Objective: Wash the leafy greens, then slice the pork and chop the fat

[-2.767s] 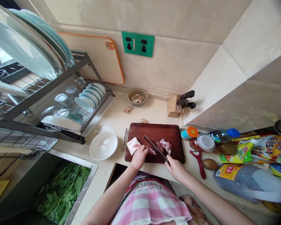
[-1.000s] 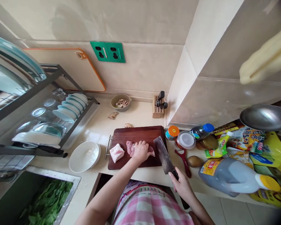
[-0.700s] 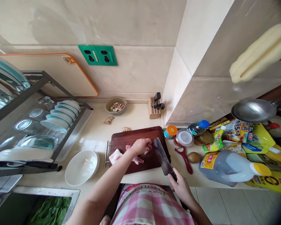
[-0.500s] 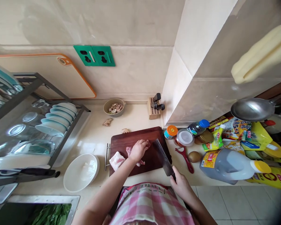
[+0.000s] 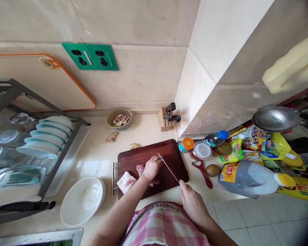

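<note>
A dark wooden cutting board lies on the counter. On it, my left hand presses down on red meat with its fingers curled together. A pale, fatty piece of meat rests at the board's left edge. My right hand is closed round the handle of a knife. The blade stands edge-on, its tip close beside my left fingertips. Part of the red meat is hidden under my left hand.
A white bowl and a dish rack stand left. Behind the board are a strainer bowl of sliced food, ginger pieces and a knife block. A red peeler, jars and a large jug sit right.
The knife has turned from showing its flat side to edge-on, and its tip has moved left to my left fingers. The view has shifted slightly.
</note>
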### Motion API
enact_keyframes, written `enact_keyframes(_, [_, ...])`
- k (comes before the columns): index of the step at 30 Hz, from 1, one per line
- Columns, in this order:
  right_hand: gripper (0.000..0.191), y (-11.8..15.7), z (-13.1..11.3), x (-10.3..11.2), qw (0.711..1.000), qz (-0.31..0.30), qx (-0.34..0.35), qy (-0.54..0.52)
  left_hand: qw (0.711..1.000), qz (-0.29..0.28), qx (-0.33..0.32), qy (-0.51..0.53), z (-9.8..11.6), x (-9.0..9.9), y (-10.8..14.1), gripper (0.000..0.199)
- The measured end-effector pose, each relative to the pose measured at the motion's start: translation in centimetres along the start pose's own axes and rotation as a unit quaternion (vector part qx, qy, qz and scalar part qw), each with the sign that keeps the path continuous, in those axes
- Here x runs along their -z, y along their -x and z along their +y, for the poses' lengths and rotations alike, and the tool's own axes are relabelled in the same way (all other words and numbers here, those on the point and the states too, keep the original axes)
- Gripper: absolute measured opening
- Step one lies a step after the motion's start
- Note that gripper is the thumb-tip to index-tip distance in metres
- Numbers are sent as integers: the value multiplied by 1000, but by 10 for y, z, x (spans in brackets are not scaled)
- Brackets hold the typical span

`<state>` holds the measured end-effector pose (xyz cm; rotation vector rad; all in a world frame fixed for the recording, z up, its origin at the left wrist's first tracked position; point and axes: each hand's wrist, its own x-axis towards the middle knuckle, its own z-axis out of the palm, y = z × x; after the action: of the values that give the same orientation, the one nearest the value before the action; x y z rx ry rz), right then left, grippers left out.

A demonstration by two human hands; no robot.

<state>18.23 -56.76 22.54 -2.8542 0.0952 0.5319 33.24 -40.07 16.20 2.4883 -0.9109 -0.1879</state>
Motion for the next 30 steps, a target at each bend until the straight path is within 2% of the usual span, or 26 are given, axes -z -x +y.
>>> enact_keyframes(3, [39, 9, 0, 1, 999, -33, -20, 34, 1000, 4, 1, 11, -3, -6, -1, 24])
enact_keyframes(5, [41, 3, -4, 2, 997, -43, -31, 55, 1000, 9, 4, 24, -4, -8, -2, 23])
enact_keyframes(11, [34, -69, -33, 11, 998, -57, -16, 37, 999, 2, 37, 36, -1, -6, -6, 20])
enact_keyframes(13, [32, -83, -34, 14, 999, -47, 1, 24, 998, 4, 39, 39, 0, -5, -5, 21])
enact_keyframes(16, [30, -72, -19, 17, 998, -59, 0, -3, 998, 20, 30, 55, -2, -5, -2, 24])
enact_keyframes(20, [32, -23, 8, 18, 998, -65, -10, -20, 997, 40, 27, 60, -4, -7, 1, 25])
enact_keyframes(23, [33, -1, 9, 21, 997, -78, -13, 6, 997, 41, 29, 59, -4, -6, 0, 23])
enact_keyframes(26, [37, -14, -7, 20, 995, -92, -23, 27, 997, 34, 30, 61, -4, -7, -1, 23])
enact_keyframes(30, [35, -68, -37, 18, 995, -85, -31, 44, 996, 36, 20, 78, -4, -7, -2, 23])
